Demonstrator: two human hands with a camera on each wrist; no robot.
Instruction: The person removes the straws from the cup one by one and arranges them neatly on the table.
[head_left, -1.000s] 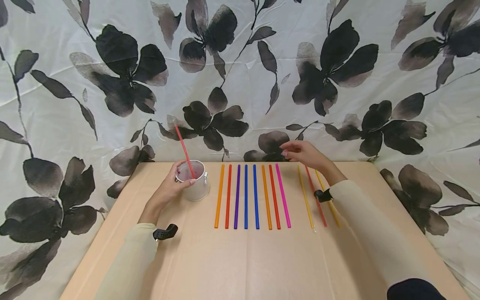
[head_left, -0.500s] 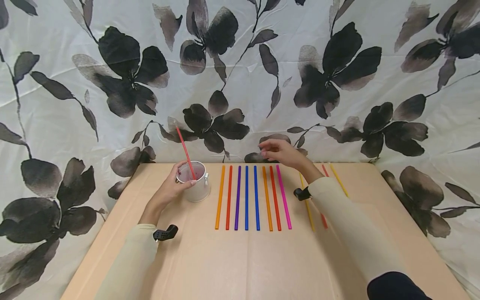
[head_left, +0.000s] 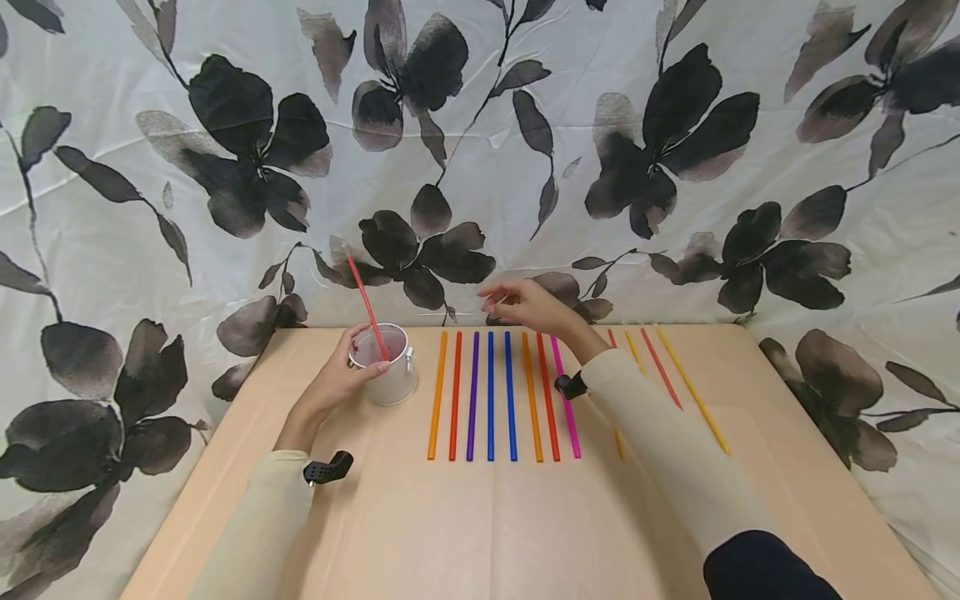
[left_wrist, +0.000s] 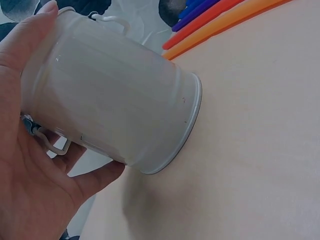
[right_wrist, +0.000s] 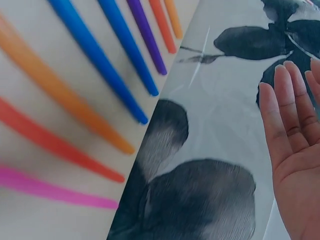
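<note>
My left hand (head_left: 330, 385) grips a small white metal bucket (head_left: 392, 385) at the left of the table, thumb at the rim and fingers round its side. One red straw (head_left: 362, 292) leans out of the bucket. Small wire handles show on the bucket (left_wrist: 110, 85) in the left wrist view. My right hand (head_left: 532, 305) hovers at the table's back edge, above the far ends of a row of straws, holding nothing. Its fingers are fairly straight in the right wrist view. The row includes an orange straw (head_left: 437, 400), a purple straw (head_left: 472, 400) and a blue straw (head_left: 491, 400).
Right of the row lie further straws, among them a yellow straw (head_left: 705, 404) and a red straw (head_left: 662, 367), some partly hidden by my right sleeve (head_left: 660, 442). A floral cloth (head_left: 495, 167) hangs behind the table (head_left: 465, 533).
My right hand has moved left along the back edge, from above the right-hand straws to above the row. The left hand and the bucket have stayed in place.
</note>
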